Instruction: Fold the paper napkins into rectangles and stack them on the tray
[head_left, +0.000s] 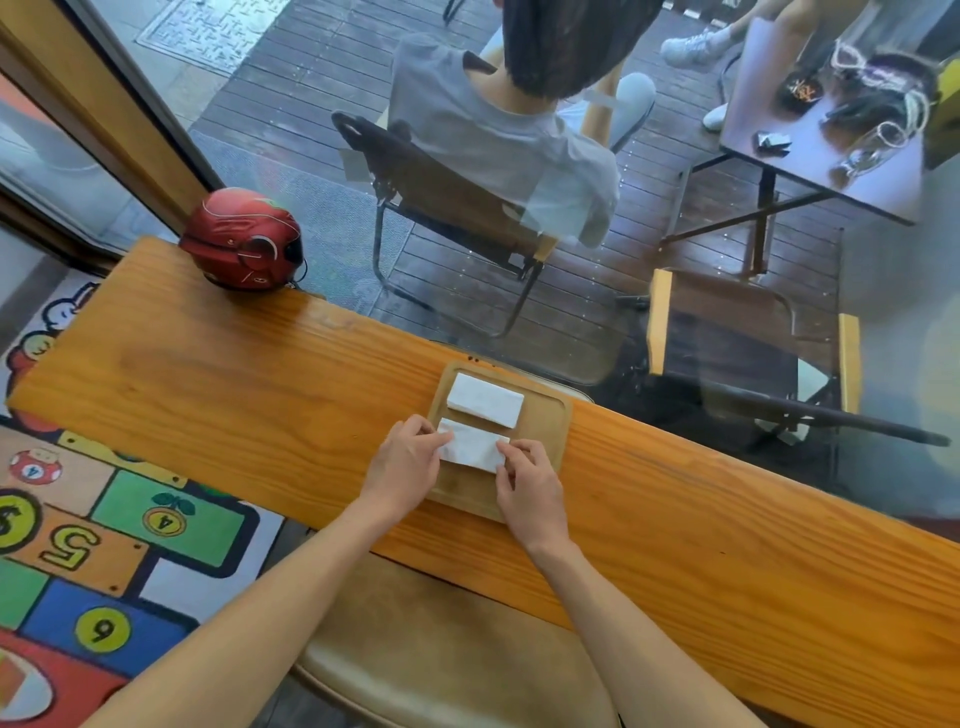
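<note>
Head view: red helmet (244, 240) on counter (208, 374), well left of tray (558, 415).

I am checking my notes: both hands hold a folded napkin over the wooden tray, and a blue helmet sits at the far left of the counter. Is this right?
Not quite. The head view shows the helmet is red, not blue. The rest holds: the left hand and right hand hold a folded napkin over the wooden tray, and the helmet sits at the counter's far left.

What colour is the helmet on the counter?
Red, glossy; the helmet shows in the head view, at the counter's far left end.
</note>
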